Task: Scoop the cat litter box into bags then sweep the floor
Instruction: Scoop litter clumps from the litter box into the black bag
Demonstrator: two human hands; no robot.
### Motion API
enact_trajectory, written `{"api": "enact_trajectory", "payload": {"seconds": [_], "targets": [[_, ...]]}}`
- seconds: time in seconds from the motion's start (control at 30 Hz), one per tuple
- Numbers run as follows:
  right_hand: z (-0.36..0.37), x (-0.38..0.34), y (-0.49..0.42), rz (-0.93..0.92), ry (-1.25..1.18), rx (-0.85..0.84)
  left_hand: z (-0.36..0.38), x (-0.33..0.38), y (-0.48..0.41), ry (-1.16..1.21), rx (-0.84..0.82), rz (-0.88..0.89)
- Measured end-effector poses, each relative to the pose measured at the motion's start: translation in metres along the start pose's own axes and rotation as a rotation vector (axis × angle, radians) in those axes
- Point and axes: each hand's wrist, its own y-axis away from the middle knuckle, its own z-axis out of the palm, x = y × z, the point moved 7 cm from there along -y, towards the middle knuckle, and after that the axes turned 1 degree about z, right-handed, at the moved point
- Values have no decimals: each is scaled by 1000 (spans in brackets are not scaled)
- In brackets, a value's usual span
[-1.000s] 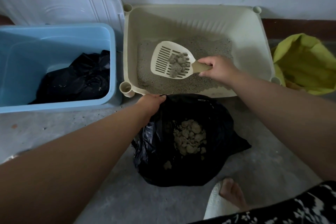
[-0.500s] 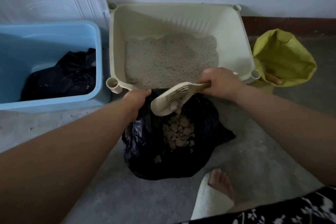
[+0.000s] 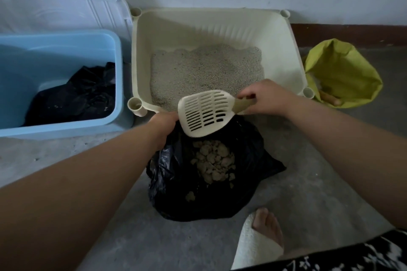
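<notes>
A cream litter box (image 3: 293, 50) holding grey litter (image 3: 204, 70) stands against the wall. In front of it a black bag (image 3: 248, 167) lies open on the floor with a heap of clumps (image 3: 214, 161) inside. My right hand (image 3: 267, 98) grips the handle of a cream slotted scoop (image 3: 204, 112), which hangs empty above the bag's mouth, its back turned up. My left hand (image 3: 164, 125) holds the bag's near-left rim, fingers curled over the edge.
A light blue tub (image 3: 66, 48) with a crumpled black bag (image 3: 74, 94) sits left; its pale lid (image 3: 63, 9) leans on the wall behind. A yellow-green sack (image 3: 343, 72) stands right of the box. My foot in a white slipper (image 3: 256, 242) rests near the bag on concrete floor.
The scoop carried clumps from the litter box to the bag, tipped them in, and now hangs empty and turned over. My left hand kept hold of the bag's rim.
</notes>
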Motion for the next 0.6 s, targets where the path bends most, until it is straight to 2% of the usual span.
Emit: {"api": "enact_trajectory", "payload": {"seconds": [0.07,0.17,0.37,0.5,0.6], "targets": [[-10,6,-5,91,-65,-60,-2,-1,-2,13,-10,-2],[-23,12,-17,182,-146,-54,-6,-2,-4,1,10,2],[-42,13,-47,383,223,-175,-11,-7,-12,-79,-1,-41],[-47,3,-66,395,246,-125,-12,-5,-11,-102,-4,-42],[-43,1,-71,412,209,-200,-12,-4,-7,-106,-9,-42]]}}
